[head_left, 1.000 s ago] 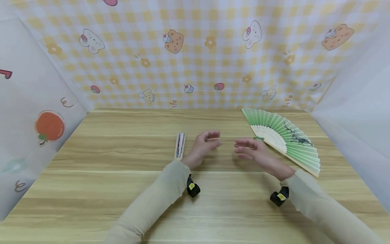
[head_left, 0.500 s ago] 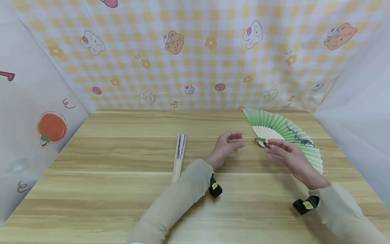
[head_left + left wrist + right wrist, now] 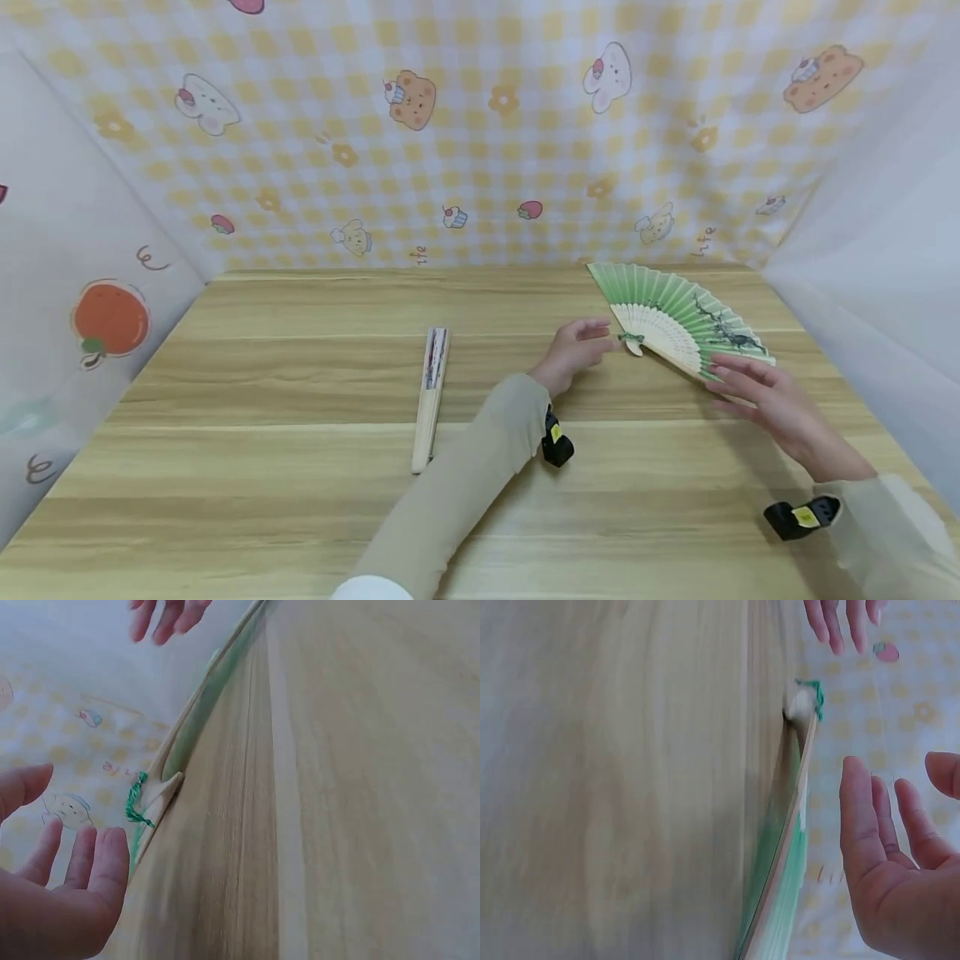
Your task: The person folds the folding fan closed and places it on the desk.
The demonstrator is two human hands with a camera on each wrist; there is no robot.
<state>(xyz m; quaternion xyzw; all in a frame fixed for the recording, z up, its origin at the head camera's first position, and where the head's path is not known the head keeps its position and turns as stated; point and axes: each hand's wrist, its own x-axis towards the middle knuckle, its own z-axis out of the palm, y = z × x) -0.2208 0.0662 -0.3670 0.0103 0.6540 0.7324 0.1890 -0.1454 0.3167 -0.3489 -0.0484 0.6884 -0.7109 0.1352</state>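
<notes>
A green folding fan (image 3: 660, 312) lies spread on the table at the back right, with pale ribs, a dark branch print and a green cord (image 3: 136, 801) at its pivot. My left hand (image 3: 573, 354) hovers just left of that pivot, fingers apart and loosely bent, holding nothing. Over the fan's right front edge is my right hand (image 3: 780, 412), its fingers spread and partly covering the fan's end. The right wrist view shows empty space between the right thumb and fingers (image 3: 862, 817). Whether either hand touches the fan is unclear.
A second fan (image 3: 430, 400), folded shut, lies left of my left forearm on the wooden table (image 3: 247, 375). A checked cloth (image 3: 480, 133) hangs behind the table, and pale cloth walls (image 3: 877, 192) stand at both sides.
Both hands have moved right, the left to the fan's pivot and the right to its outer end. They are farther apart now. The folded fan has come fully out from behind the left arm.
</notes>
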